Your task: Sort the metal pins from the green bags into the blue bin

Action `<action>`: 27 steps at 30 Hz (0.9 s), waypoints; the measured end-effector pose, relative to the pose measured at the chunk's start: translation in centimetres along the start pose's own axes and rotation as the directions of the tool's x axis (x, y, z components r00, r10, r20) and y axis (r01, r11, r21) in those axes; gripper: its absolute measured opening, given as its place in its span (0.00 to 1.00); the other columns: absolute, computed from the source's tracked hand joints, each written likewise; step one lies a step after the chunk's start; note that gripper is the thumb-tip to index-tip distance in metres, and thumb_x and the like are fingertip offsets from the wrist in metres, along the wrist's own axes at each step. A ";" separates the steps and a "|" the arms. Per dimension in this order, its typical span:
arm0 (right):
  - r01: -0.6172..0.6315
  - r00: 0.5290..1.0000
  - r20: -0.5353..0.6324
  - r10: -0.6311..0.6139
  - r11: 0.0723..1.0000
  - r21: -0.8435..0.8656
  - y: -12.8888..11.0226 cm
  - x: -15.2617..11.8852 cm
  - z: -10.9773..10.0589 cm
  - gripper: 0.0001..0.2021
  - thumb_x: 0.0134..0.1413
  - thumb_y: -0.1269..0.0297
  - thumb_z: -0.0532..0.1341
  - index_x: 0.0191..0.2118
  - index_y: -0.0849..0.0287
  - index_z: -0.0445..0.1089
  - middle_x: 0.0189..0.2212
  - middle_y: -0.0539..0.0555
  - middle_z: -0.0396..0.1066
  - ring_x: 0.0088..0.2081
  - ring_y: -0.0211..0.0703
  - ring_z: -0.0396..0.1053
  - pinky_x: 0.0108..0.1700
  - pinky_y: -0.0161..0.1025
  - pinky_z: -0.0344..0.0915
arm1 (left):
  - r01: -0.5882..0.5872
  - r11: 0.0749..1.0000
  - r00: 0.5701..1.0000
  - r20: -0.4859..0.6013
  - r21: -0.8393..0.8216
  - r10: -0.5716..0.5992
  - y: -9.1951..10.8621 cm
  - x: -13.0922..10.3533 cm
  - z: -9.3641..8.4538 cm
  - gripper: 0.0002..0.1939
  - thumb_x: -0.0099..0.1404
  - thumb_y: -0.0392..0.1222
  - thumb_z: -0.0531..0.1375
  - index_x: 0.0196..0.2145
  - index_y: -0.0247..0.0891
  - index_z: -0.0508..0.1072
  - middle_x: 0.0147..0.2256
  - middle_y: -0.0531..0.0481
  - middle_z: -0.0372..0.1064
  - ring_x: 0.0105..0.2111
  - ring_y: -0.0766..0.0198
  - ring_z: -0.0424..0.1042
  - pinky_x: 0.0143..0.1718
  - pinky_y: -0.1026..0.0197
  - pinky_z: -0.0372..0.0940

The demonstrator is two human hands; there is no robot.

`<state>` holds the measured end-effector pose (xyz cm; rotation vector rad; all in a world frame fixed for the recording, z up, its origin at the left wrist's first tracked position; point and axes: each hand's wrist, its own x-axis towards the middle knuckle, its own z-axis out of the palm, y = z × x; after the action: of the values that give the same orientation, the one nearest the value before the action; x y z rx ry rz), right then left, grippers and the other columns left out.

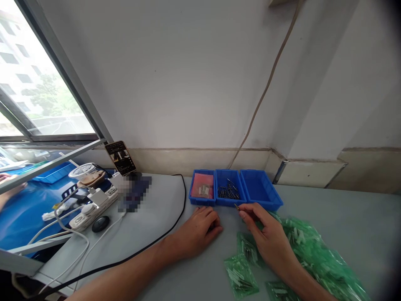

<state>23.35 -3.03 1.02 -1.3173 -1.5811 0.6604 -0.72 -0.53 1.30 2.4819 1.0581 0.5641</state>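
Note:
My right hand [269, 234] pinches a small brass-coloured metal piece [237, 207], thin like a screw or pin, just in front of the middle blue bin [230, 202]. Dark, slender metal parts [228, 191] that look like screws lie in that bin. My left hand [202, 230] rests on the table before the left blue bin [202, 201], loosely bent, its thumb apart from the fingers and nothing visible in it. Inside the left bin is a pink packet [202, 184]. Small green bags [240, 276] of metal pieces lie below my right hand.
A right-hand blue bin [260, 188] adjoins the others against the wall. Many green bags [319, 255] are heaped at right. A black cable [150, 242] crosses the table by my left arm. Leftward are a power strip [94, 211], a phone [120, 158] and another person's hand [11, 186].

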 end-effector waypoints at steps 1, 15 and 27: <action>-0.009 1.000 0.004 0.009 1.000 0.009 0.0 0.0 0.0 0.14 0.71 0.49 0.59 0.47 0.51 0.76 0.41 0.54 0.78 0.39 0.50 0.73 0.41 0.43 0.70 | 0.003 1.000 1.000 0.000 0.003 -0.003 0.0 0.0 0.0 0.07 0.77 0.39 0.61 0.39 0.40 0.66 0.40 0.52 0.68 0.42 0.60 0.66 0.46 0.58 0.60; -0.071 0.997 0.015 0.070 0.985 0.158 0.5 0.3 0.1 0.18 0.71 0.46 0.57 0.46 0.53 0.76 0.36 0.54 0.76 0.28 0.44 0.69 0.35 0.42 0.69 | -0.012 1.000 1.000 -0.017 0.016 0.012 -0.2 0.0 0.3 0.07 0.77 0.39 0.61 0.40 0.40 0.66 0.41 0.51 0.68 0.42 0.59 0.66 0.46 0.58 0.60; -0.095 0.994 0.058 0.090 0.992 0.080 0.4 0.1 0.0 0.18 0.72 0.45 0.54 0.46 0.53 0.73 0.34 0.53 0.74 0.30 0.46 0.69 0.36 0.42 0.69 | -0.008 1.000 1.000 -0.012 0.029 0.008 0.1 0.0 0.0 0.07 0.77 0.40 0.61 0.40 0.40 0.67 0.41 0.51 0.69 0.42 0.59 0.66 0.46 0.58 0.60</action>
<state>23.59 -2.80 0.70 -1.3274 -1.5269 0.8167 -0.71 -0.59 1.35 2.5122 1.0685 0.5712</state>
